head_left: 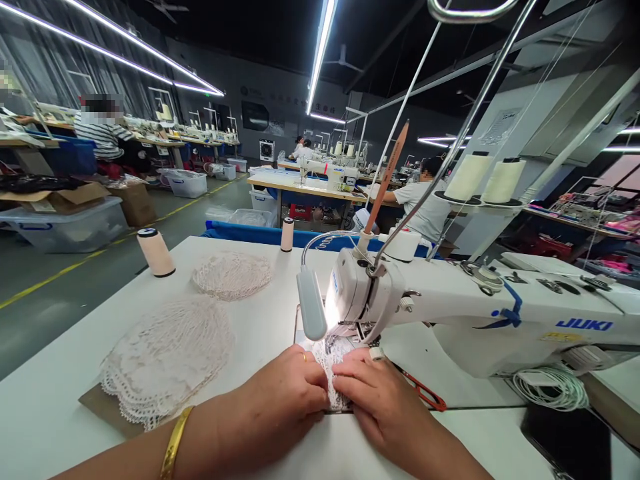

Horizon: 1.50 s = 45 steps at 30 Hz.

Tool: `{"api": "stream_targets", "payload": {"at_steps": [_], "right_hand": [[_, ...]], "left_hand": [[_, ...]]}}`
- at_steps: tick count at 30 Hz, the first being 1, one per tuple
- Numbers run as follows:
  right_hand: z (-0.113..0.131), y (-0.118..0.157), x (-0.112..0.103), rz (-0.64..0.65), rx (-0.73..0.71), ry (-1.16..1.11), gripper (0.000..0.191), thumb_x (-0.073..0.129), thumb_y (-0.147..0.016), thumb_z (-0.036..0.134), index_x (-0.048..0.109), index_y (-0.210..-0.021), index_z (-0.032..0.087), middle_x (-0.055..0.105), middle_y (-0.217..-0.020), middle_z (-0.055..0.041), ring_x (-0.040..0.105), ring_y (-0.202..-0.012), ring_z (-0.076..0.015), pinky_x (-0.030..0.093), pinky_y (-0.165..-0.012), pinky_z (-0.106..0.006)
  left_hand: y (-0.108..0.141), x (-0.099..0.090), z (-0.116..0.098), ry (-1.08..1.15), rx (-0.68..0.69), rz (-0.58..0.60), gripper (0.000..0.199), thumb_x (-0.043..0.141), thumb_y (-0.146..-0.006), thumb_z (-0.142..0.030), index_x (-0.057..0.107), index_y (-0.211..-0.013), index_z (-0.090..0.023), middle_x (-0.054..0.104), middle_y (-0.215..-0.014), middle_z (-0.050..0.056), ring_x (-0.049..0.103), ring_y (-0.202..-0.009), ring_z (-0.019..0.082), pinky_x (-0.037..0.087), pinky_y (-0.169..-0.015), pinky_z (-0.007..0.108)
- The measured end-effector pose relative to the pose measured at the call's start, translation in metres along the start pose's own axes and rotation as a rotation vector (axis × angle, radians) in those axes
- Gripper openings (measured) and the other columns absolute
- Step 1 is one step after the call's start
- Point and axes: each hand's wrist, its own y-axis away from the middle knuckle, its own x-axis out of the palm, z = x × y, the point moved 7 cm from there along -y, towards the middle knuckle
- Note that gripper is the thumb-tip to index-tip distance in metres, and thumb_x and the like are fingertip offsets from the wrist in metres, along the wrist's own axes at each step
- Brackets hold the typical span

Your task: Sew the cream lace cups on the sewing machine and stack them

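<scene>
A strip of white lace [334, 380] lies under the lit needle area of a white sewing machine [425, 293]. My left hand [287, 387] is closed on the lace's left edge, fingers curled, just in front of the presser foot. My right hand [383, 397] rests with fingers stretched over the lace's right side, pressing it to the machine bed. The tip of the lace under the needle is partly hidden by a grey lamp head [311, 303] and glare. Just right of my right hand lies a pair of red-handled thread snips [425, 392].
Left on the table [240, 447] are a large lace pile [170, 353] over brown card and a smaller lace pile [233, 275]. Two peach thread spools [156, 253] stand near the far edge. A coiled white cable [550, 389] and a black object [567, 440] sit at right.
</scene>
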Motion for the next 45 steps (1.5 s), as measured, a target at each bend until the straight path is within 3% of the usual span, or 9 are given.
{"api": "stream_targets", "payload": {"at_steps": [4, 8, 15, 20, 25, 33, 40, 45], "right_hand": [[0.008, 0.001, 0.004, 0.095, -0.041, -0.068, 0.027, 0.050, -0.101, 0.003, 0.066, -0.108, 0.023, 0.073, -0.100, -0.0029, 0.062, -0.093, -0.0230, 0.047, -0.079, -0.036], [0.004, 0.002, 0.007, 0.096, -0.025, -0.041, 0.028, 0.051, -0.099, 0.001, 0.065, -0.108, 0.023, 0.073, -0.101, -0.0034, 0.062, -0.093, -0.0238, 0.046, -0.079, -0.036], [-0.004, 0.000, 0.009, 0.036, 0.027, 0.000, 0.039, 0.054, -0.090, -0.005, 0.067, -0.112, 0.024, 0.075, -0.107, -0.0040, 0.065, -0.091, -0.0244, 0.048, -0.077, -0.037], [-0.009, -0.002, 0.013, 0.012, 0.057, 0.008, 0.040, 0.052, -0.090, -0.005, 0.068, -0.113, 0.023, 0.076, -0.111, -0.0057, 0.066, -0.092, -0.0261, 0.050, -0.076, -0.037], [-0.016, -0.004, 0.017, 0.015, 0.116, 0.042, 0.048, 0.049, -0.087, -0.006, 0.070, -0.119, 0.024, 0.076, -0.112, -0.0065, 0.067, -0.097, -0.0274, 0.056, -0.080, -0.039], [-0.033, -0.003, 0.030, 0.081, 0.260, 0.107, 0.056, 0.045, -0.088, -0.001, 0.071, -0.131, 0.024, 0.073, -0.137, -0.0095, 0.071, -0.109, -0.0306, 0.063, -0.087, -0.046], [-0.034, -0.005, 0.030, 0.101, 0.262, 0.190, 0.060, 0.041, -0.094, 0.004, 0.063, -0.148, 0.020, 0.073, -0.139, -0.0138, 0.073, -0.112, -0.0313, 0.065, -0.090, -0.046], [-0.027, -0.004, 0.026, 0.018, 0.188, 0.166, 0.053, 0.039, -0.096, 0.003, 0.061, -0.142, 0.018, 0.076, -0.131, -0.0147, 0.074, -0.104, -0.0301, 0.065, -0.082, -0.046]], "left_hand": [[0.006, 0.011, 0.001, -0.023, 0.005, 0.034, 0.023, 0.061, -0.089, -0.004, 0.058, -0.072, -0.020, 0.073, -0.079, -0.003, 0.061, -0.068, 0.015, 0.038, -0.071, 0.036], [0.008, 0.013, 0.006, -0.036, 0.026, -0.004, 0.019, 0.060, -0.084, -0.002, 0.059, -0.076, -0.020, 0.074, -0.082, -0.002, 0.061, -0.070, 0.015, 0.036, -0.074, 0.036], [0.002, 0.008, 0.012, -0.100, -0.022, -0.027, 0.027, 0.057, -0.092, -0.003, 0.057, -0.069, -0.019, 0.070, -0.075, -0.002, 0.057, -0.067, 0.015, 0.038, -0.070, 0.037], [0.002, 0.010, 0.022, -0.119, -0.055, 0.016, 0.017, 0.063, -0.089, -0.007, 0.068, -0.078, -0.018, 0.076, -0.086, 0.002, 0.065, -0.077, 0.019, 0.041, -0.069, 0.036], [-0.001, 0.010, 0.031, -0.186, -0.103, 0.027, 0.027, 0.059, -0.097, -0.005, 0.071, -0.077, -0.018, 0.078, -0.089, 0.003, 0.069, -0.082, 0.019, 0.045, -0.075, 0.035], [-0.009, 0.003, 0.037, -0.257, -0.143, -0.035, 0.026, 0.060, -0.095, -0.005, 0.068, -0.074, -0.019, 0.075, -0.085, 0.001, 0.065, -0.075, 0.019, 0.045, -0.069, 0.034], [-0.005, 0.004, 0.049, -0.181, -0.259, 0.025, 0.012, 0.062, -0.099, -0.012, 0.072, -0.101, -0.019, 0.077, -0.111, 0.007, 0.071, -0.099, 0.026, 0.055, -0.087, 0.037], [-0.002, -0.003, 0.056, -0.207, -0.416, 0.121, 0.030, 0.077, -0.094, -0.026, 0.068, -0.122, -0.018, 0.073, -0.130, 0.014, 0.068, -0.116, 0.035, 0.055, -0.098, 0.048]]}}
